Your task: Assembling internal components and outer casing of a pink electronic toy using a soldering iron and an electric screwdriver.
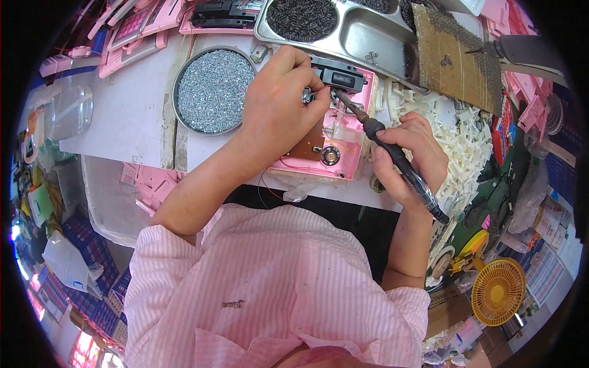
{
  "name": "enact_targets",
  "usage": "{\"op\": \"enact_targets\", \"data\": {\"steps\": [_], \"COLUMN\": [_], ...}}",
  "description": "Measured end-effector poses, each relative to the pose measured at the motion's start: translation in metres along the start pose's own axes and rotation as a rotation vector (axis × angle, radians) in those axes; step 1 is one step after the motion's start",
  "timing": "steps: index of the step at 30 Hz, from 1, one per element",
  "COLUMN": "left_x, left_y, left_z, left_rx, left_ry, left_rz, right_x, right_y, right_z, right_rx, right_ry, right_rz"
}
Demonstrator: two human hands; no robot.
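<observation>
Evidently I'm partway through soldering inside an open pink plastic housing (351,157), which, in the head view, lies on the white bench (132,138) just ahead of me. A black oblong module (340,80) sits at its far end, and a round speaker (331,156) and a brown board (305,149) rest inside, so I'd judge those parts placed. Nothing covers the housing and a red lead (294,167) runs loose along the near side, so some joining seems left.

My left hand (276,101) pinches, thumb against forefinger, what looks like a thin red wire (317,91). My right hand (420,156) curls round the soldering iron (400,157), its tip close to that wire; I can't tell whether they touch.

The iron's shaft is rough and scorched, its handle smooth and black. Left of the housing, a round metal tin (175,92) brims with tiny shiny pins (215,92). Beyond, a steel tray (287,43) with rounded compartments holds dark screws (304,19), beside coarse corrugated cardboard (454,67). Angular white plastic parts (463,150) heap up on the right.
</observation>
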State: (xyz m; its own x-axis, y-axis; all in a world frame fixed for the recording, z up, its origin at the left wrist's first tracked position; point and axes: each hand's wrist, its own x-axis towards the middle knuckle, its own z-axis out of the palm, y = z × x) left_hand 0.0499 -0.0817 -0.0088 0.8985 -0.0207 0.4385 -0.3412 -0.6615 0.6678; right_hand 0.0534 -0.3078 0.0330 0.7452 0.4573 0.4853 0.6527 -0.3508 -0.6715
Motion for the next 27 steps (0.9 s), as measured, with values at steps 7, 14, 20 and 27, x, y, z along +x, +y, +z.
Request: {"op": "enact_targets", "data": {"steps": [7, 14, 20, 27], "left_x": [-0.001, -0.002, -0.002, 0.000], "left_y": [0.001, 0.001, 0.001, 0.003], "left_z": [0.002, 0.002, 0.002, 0.001], "left_rx": [-0.007, -0.004, -0.001, 0.022], "left_ry": [0.019, 0.018, 0.028, 0.029], "left_rz": [-0.003, 0.000, -0.009, 0.005], "right_x": [0.000, -0.003, -0.008, -0.012], "right_y": [-0.001, -0.005, -0.005, -0.006], "right_z": [-0.002, -0.008, -0.015, -0.019], "right_rx": [-0.015, -0.010, -0.027, -0.009], "right_ry": [-0.011, -0.028, -0.002, 0.002], "right_rz": [0.010, 0.030, 0.007, 0.028]}}
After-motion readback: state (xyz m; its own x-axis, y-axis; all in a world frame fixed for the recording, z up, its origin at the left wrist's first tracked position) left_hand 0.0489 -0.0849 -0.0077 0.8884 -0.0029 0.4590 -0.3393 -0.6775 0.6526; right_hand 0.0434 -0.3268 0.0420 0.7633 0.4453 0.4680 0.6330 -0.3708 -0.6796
